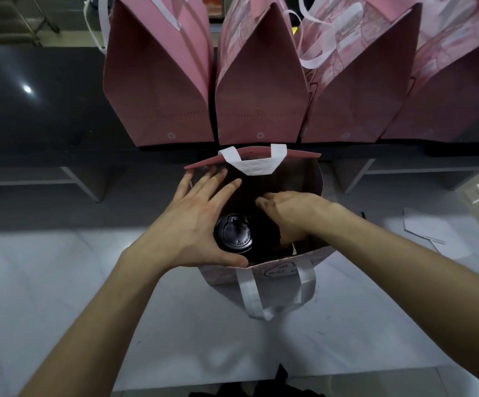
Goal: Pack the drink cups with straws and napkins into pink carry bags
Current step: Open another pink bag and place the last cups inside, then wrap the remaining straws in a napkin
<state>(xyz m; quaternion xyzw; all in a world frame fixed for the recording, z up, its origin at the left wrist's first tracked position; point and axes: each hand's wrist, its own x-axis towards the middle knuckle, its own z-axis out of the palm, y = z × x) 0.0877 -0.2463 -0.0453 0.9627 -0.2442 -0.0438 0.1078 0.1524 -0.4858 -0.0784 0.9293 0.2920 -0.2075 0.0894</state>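
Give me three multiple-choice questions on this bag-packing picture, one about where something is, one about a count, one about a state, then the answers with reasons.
1. Where is the black cup lid?
A. Inside the open bag
B. On the dark counter
C. On the floor

2. How many pink bags stand in the row on the counter?
A. Two
B. Four
C. Six

3. What is the left hand doing?
A. Clenched in a fist
B. Gripping a white handle
C. Fingers spread over the bag's mouth

Answers:
1. A, the lid shows between the bag's walls, beside the right hand, which reaches into the bag.
2. B, four bags stand side by side behind the open one, the rightmost cut by the frame edge.
3. C, its fingers are splayed, the thumb at the near rim.
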